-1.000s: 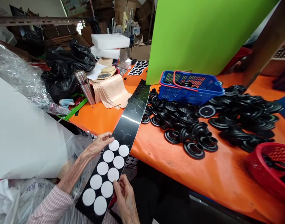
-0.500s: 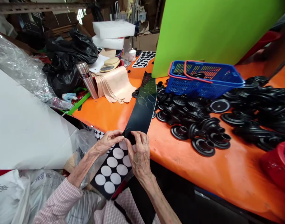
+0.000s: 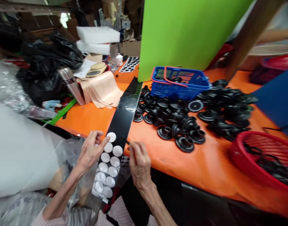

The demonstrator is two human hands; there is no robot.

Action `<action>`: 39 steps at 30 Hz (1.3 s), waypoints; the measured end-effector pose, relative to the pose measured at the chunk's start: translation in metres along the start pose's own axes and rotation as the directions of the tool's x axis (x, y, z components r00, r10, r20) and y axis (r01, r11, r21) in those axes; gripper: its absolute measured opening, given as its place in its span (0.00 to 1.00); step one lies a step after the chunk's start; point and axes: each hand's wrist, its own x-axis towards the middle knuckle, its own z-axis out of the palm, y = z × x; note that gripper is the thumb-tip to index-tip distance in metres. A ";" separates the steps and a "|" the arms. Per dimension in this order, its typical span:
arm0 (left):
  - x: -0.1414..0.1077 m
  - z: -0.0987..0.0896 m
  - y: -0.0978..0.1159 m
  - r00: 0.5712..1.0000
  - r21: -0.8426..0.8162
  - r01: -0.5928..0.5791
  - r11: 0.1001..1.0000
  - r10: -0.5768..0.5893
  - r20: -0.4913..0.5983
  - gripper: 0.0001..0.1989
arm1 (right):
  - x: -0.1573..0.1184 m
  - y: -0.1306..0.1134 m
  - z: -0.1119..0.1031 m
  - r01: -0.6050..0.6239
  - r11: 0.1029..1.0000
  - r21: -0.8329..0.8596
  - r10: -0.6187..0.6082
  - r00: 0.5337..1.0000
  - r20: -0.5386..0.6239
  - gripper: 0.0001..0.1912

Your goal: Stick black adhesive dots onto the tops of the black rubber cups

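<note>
A long black sheet (image 3: 120, 122) runs from the orange table down over its front edge, with white circles on its near part. My left hand (image 3: 90, 151) is at the sheet's left edge, fingers apart, one fingertip near the topmost white circle (image 3: 111, 137). Just right of the sheet, my right hand (image 3: 139, 161) has its thumb and fingers pinched together on a small dark piece, probably a black disc seen edge-on. Many black ringed rubber-like parts (image 3: 164, 132) lie in a heap right of the sheet.
Behind the heap stands a blue basket (image 3: 181, 91) before a green panel (image 3: 177, 37). A red basket (image 3: 264, 169) holds black parts at the right. A steel flask (image 3: 72, 86) and tan sheets (image 3: 102, 91) lie at the left.
My hands have moved apart, the right one coming away from the sheet with a small dark piece. Another white circle shows at the top. The view has turned right.
</note>
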 end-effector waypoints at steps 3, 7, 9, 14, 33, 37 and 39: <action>-0.005 0.016 0.022 0.928 -0.202 0.169 0.965 -0.087 0.361 0.14 | -0.009 -0.006 -0.010 -0.016 0.993 0.114 0.006 0.996 0.092 0.15; -0.005 0.048 0.045 0.858 -0.309 0.269 0.912 -0.081 0.507 0.14 | -0.009 -0.001 -0.030 -0.333 0.867 0.371 0.310 0.943 0.122 0.13; -0.001 0.064 0.056 0.819 -0.251 0.206 0.946 -0.026 0.573 0.14 | -0.005 0.008 -0.043 -0.485 0.742 0.462 0.499 0.861 0.100 0.12; 0.019 0.119 0.084 0.910 -0.102 -0.101 0.990 0.133 0.394 0.11 | 0.005 0.029 -0.083 -0.495 0.689 0.529 0.646 0.750 -0.140 0.16; 0.025 0.135 0.071 0.663 -0.496 0.699 0.515 -0.206 0.719 0.10 | -0.014 0.054 -0.132 -0.442 0.867 0.231 0.452 0.892 0.012 0.14; 0.010 0.130 0.066 0.620 -0.549 0.773 0.318 -0.198 0.759 0.07 | -0.006 0.042 -0.131 -0.531 0.762 0.371 0.552 0.832 0.057 0.12; 0.003 0.127 0.063 0.661 -0.576 0.721 0.385 -0.135 0.738 0.06 | -0.003 0.038 -0.131 -0.581 0.681 0.446 0.603 0.790 0.110 0.15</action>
